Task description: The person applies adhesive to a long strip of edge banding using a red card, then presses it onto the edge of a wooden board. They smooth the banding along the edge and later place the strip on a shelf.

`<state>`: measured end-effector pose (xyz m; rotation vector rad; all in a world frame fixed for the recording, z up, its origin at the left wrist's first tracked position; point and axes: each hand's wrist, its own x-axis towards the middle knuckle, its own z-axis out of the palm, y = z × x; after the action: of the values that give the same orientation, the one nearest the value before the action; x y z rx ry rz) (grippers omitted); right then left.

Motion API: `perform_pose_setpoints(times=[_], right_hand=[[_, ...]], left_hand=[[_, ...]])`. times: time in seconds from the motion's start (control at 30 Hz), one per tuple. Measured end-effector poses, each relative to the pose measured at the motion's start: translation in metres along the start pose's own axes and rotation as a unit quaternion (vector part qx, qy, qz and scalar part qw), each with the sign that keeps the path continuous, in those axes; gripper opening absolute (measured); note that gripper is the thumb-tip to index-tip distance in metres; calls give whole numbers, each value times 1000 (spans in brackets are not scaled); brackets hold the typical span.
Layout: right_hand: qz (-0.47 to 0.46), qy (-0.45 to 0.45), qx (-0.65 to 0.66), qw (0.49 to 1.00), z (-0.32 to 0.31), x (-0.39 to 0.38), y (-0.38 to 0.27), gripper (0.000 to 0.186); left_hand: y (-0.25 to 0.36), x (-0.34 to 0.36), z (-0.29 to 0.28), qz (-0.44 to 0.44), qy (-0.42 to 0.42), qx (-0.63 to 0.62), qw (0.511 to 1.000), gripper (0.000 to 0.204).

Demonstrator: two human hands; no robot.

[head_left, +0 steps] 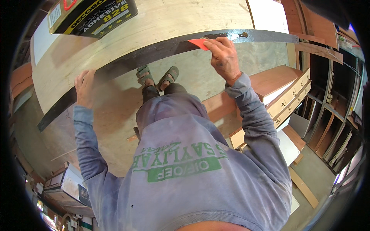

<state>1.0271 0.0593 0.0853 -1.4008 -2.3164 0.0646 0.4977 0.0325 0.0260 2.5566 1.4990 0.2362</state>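
Observation:
A long dark strip [138, 56] runs along the near edge of a pale board [165, 19]. My right hand [222, 58] pinches a red flat spreader [197, 43] over that strip, just left of a glossy wet patch with a brownish blob [243, 34]. At the strip's left part, my left hand [84, 87] is slightly blurred, its fingers curled over the strip and board edge. Behind the strip, a dark rectangular adhesive can [92, 21] with a red handle stands on the board.
Stacked wooden pieces and boards [281, 92] lie low at my right, beside a rack [331, 107] holding sheet offcuts. More panels [67, 184] sit at lower left. My sandalled feet [158, 77] are on the concrete floor [115, 150] below the board.

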Motion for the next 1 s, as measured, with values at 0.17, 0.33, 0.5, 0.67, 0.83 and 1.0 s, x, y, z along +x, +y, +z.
perform_pose_setpoints(times=[0.17,0.33,0.5,0.67,0.83,1.0], right_hand=[[-14,11,-38,999,3,-14,-5,41],[-15,31,-85,996,2,-30,20,39],[-11,-28,-17,999,-12,-34,33,35],[-14,13,-17,1000,-17,-15,20,32],[-51,9,-36,998,20,4,-8,32],[-45,14,56,997,8,-10,-22,30]], left_hand=[[25,13,5,-48,-15,-12,999,91],[28,16,8,-47,-15,2,999,91],[22,13,15,-39,-1,-4,999,89],[33,15,17,-50,-8,-12,999,90],[42,22,12,-43,-11,28,999,90],[46,26,8,-38,-8,18,999,93]])
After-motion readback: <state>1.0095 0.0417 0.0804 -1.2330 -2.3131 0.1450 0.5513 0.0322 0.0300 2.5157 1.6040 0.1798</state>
